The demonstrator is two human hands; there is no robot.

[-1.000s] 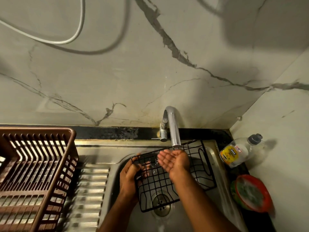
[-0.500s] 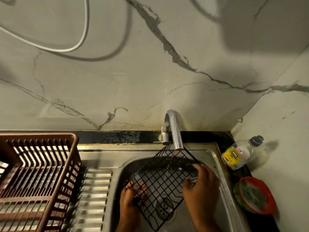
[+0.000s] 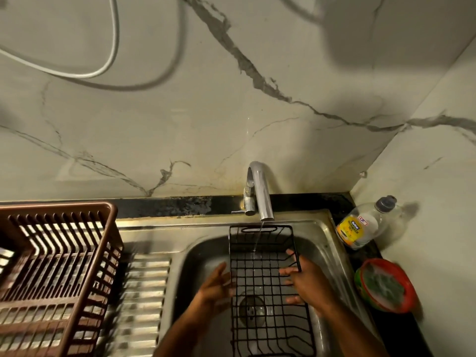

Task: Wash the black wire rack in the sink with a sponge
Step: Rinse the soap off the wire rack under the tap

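The black wire rack [image 3: 266, 284] lies lengthwise in the steel sink [image 3: 327, 243], its far end under the tap [image 3: 260, 191]. A thin stream of water falls onto it. My left hand [image 3: 215, 289] is against the rack's left edge, fingers spread and blurred. My right hand [image 3: 307, 282] grips the right edge, fingers hooked over the wire. A green sponge sits in a red bowl [image 3: 383, 286] on the counter to the right; neither hand holds it.
A brown plastic dish basket [image 3: 56, 266] stands on the ribbed drainboard [image 3: 144, 300] at left. A dish soap bottle [image 3: 365, 224] lies on the dark counter in the right corner. The marble wall rises behind, with a white cable [image 3: 113, 47] hanging on it.
The rack has turned from a diagonal tilt to lie straight along the sink. My hands shifted to its left and right edges. Water now falls onto the rack's far end.
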